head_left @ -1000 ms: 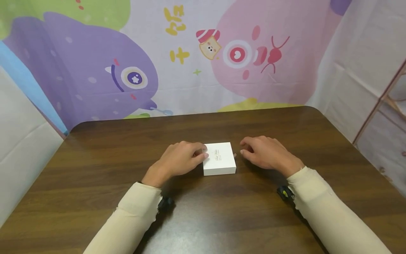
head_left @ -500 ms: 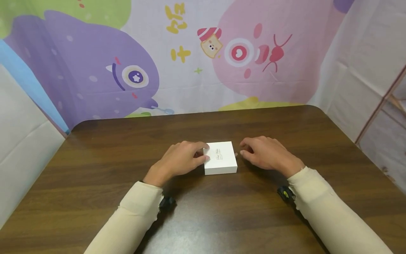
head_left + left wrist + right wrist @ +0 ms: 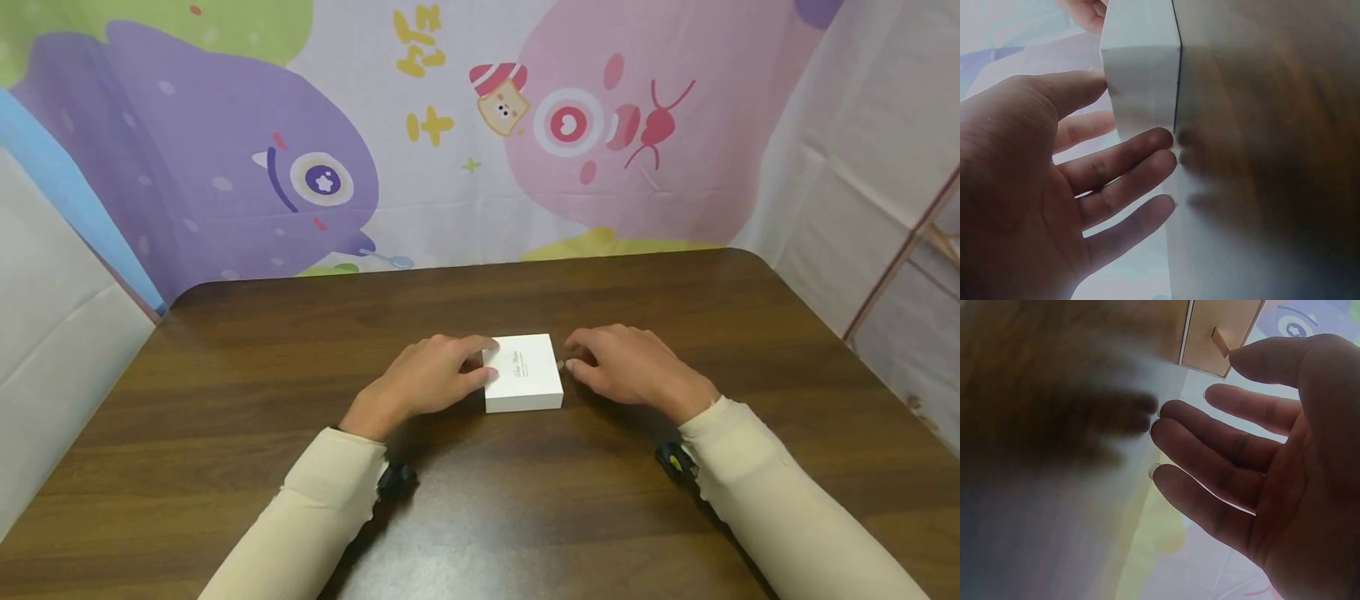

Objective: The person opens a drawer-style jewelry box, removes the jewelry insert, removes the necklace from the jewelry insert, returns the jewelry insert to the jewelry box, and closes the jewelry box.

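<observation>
A small flat white box (image 3: 527,379) with fine printed lettering lies on the wooden table in the head view. My left hand (image 3: 423,375) rests at its left side, thumb and index fingertips touching the lid's edge. In the left wrist view the other fingers (image 3: 1125,162) stretch out loosely with their tips by the tabletop. From the box's right side, which looks tan in the right wrist view, sticks a small tab (image 3: 1220,342). My right hand (image 3: 633,364) is beside that side, its thumb tip (image 3: 1247,361) right at the tab; whether they touch I cannot tell. Its other fingers are loosely extended.
The brown wooden table (image 3: 480,500) reaches back to a printed cloth (image 3: 442,192) with cartoon figures. Pale cloth (image 3: 847,167) hangs along the right side, and another pale panel (image 3: 60,350) stands at the left.
My right hand has come slightly left, its thumb now closer to the box's tab. The left hand keeps its place on the box. The head view has shifted a little.
</observation>
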Motion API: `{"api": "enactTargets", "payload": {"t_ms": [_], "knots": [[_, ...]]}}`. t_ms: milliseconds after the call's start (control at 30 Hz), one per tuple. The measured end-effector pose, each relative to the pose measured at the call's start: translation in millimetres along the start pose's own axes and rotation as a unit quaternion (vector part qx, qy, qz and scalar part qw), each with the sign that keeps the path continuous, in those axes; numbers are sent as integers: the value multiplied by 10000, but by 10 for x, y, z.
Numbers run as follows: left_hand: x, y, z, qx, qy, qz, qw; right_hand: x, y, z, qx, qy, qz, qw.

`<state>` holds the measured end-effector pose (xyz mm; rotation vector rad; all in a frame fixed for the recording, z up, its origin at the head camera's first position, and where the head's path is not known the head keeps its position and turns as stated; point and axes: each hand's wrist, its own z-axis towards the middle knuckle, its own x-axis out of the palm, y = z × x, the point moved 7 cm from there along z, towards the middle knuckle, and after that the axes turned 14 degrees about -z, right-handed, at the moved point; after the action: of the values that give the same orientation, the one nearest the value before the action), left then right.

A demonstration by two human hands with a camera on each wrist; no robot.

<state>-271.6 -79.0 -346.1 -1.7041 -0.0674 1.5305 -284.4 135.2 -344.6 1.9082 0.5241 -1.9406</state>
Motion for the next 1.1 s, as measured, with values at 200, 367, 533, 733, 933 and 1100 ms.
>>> {"api": "enactTargets", "payload": {"t_ms": [200,367,533,733,933,1100], "knots": [[1,14,-5,-67,113,-242,9996,-12,43,-15,-86,-101,-61,9999],[-5,4,-5,-21,152,-367,9992,-26,72,-25,-175,-187,-95,9996],[12,7,3,41,187,-428,9989,-23,74,-28,-197,-218,-75,9995],[18,25,-5,1,190,-484,9986,-22,90,-21,-282,-243,-100,9993],[22,24,-2,23,207,-486,9986,-17,100,-23,-313,-145,-162,9993],[28,25,6,45,214,-480,9986,-12,115,-23,-353,-122,-282,9989]]}}
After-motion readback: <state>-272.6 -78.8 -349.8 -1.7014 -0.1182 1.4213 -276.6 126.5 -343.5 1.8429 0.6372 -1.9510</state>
